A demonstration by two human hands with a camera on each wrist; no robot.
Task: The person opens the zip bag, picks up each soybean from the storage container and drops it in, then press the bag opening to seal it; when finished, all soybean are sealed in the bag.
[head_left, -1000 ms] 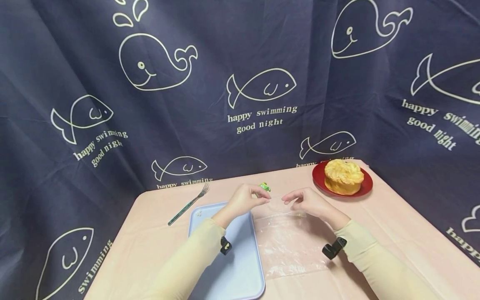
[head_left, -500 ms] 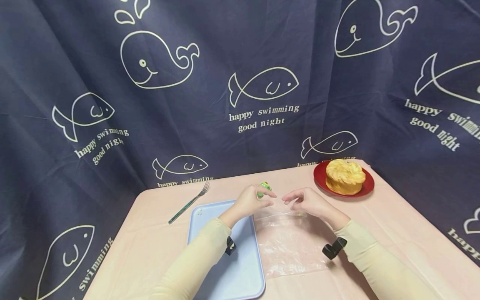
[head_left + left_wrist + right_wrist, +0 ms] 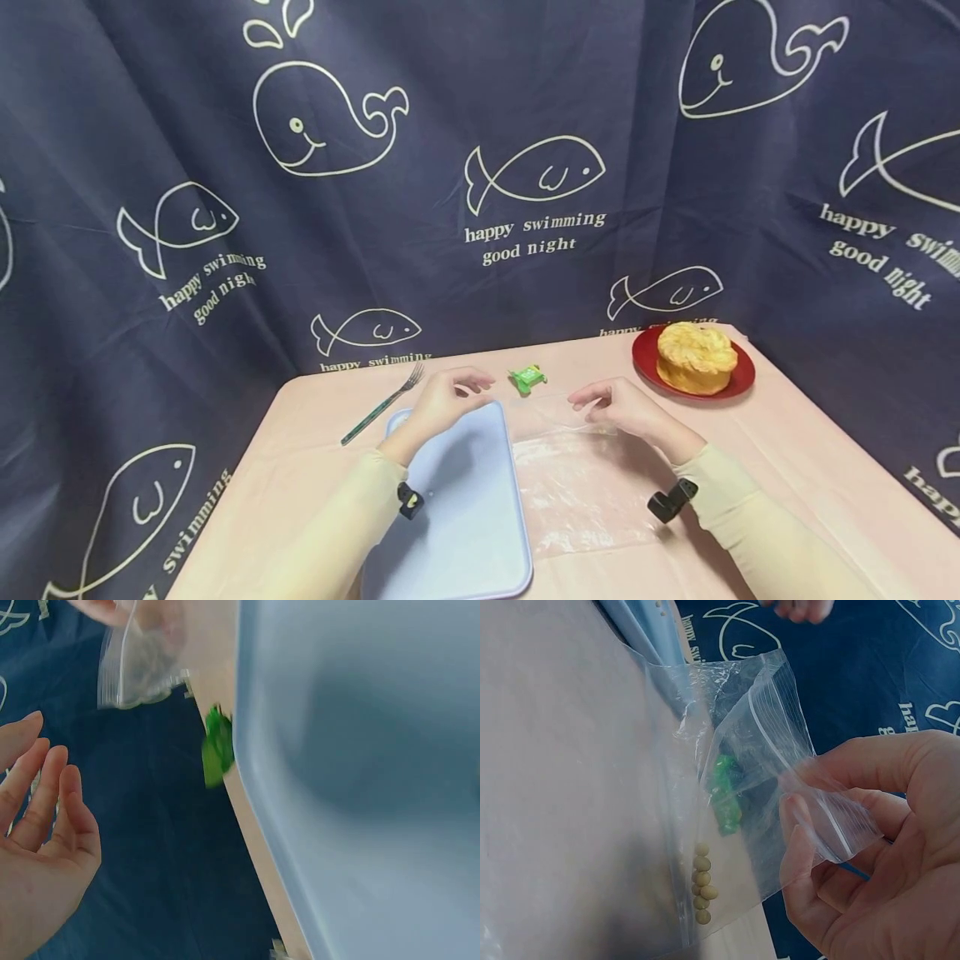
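Note:
My right hand (image 3: pixel 628 414) pinches the mouth of a clear zip bag (image 3: pixel 581 492) between thumb and fingers. The bag stretches toward me beside the tray, its zip strip showing in the right wrist view. Several round, beige, soybean-like beans (image 3: pixel 703 883) lie clustered at the bag, seen through the plastic. Over the far left part of the pale blue tray (image 3: pixel 480 542) hovers my left hand (image 3: pixel 442 402), fingers loosely bent, nothing visible between them. That hand covers the tray's far-left corner in the head view; a few tiny beans (image 3: pixel 660 606) show on the tray in the right wrist view.
Beyond the bag lies a small green wrapped packet (image 3: pixel 528 379). A fork (image 3: pixel 382 406) with a dark green handle rests left of the tray. At the far right, a red plate (image 3: pixel 742 379) bears a round golden bread (image 3: pixel 696 358). A navy curtain (image 3: pixel 525 292) stands behind the table.
My left hand first moved slightly right toward the bag mouth, then went left over the tray, uncovering the green packet. The right hand stays at the bag mouth.

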